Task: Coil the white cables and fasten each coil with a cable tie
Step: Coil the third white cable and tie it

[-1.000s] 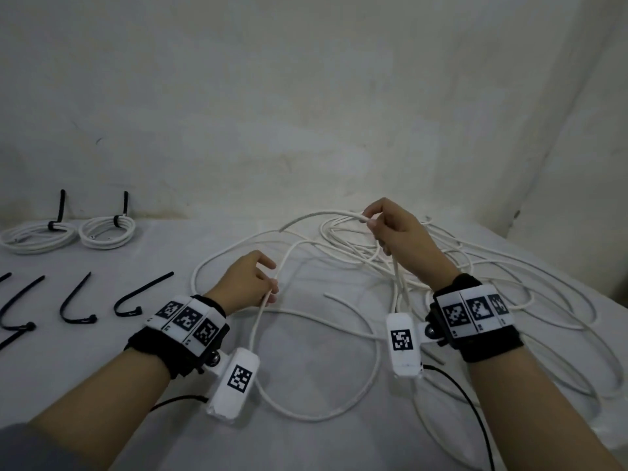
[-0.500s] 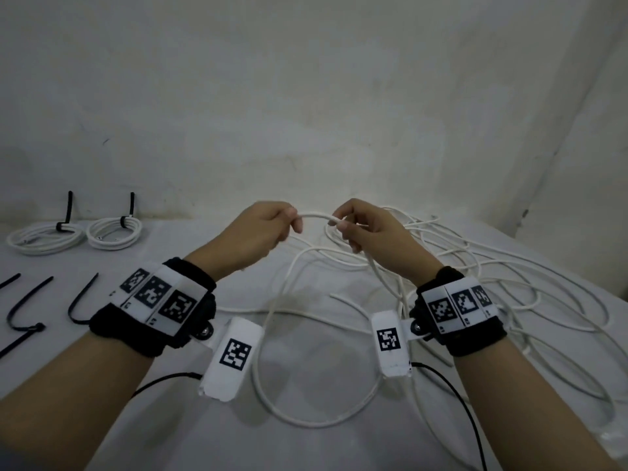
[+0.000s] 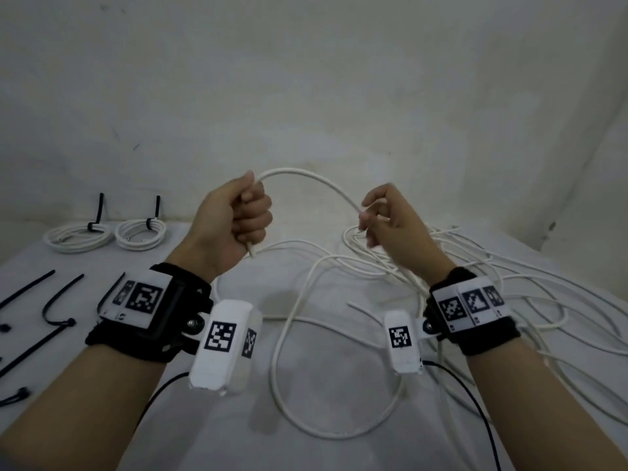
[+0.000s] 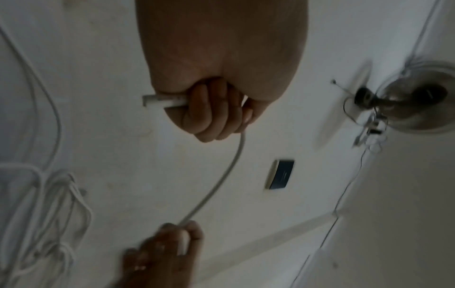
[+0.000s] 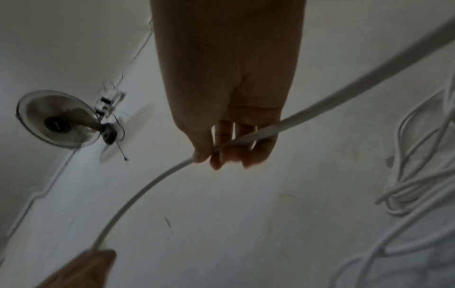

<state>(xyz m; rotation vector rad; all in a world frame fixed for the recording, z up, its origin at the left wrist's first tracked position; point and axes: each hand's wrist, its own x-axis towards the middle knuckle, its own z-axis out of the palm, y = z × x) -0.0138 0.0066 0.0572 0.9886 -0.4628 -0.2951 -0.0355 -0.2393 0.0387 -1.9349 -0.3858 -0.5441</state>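
Observation:
My left hand (image 3: 238, 215) is raised above the table in a fist around one white cable (image 3: 306, 180), whose cut end (image 3: 250, 250) pokes out below the fist. The cable arches over to my right hand (image 3: 384, 215), which pinches it between thumb and fingertips. In the left wrist view the fist (image 4: 216, 109) grips the cable end (image 4: 162, 100). The right wrist view shows the fingers (image 5: 234, 148) curled round the cable (image 5: 307, 111). Behind the right hand, a loose tangle of white cables (image 3: 492, 277) covers the table.
Two tied coils (image 3: 80, 234) (image 3: 141, 232) lie at the back left, each with a black tie. Several loose black cable ties (image 3: 54, 311) lie along the left edge. A large cable loop (image 3: 339, 433) lies between my forearms. A wall stands close behind.
Both hands have risen. The left hand went from the table to gripping the cable near its end, then pulled away leftward, so a span of cable now arches between the hands.

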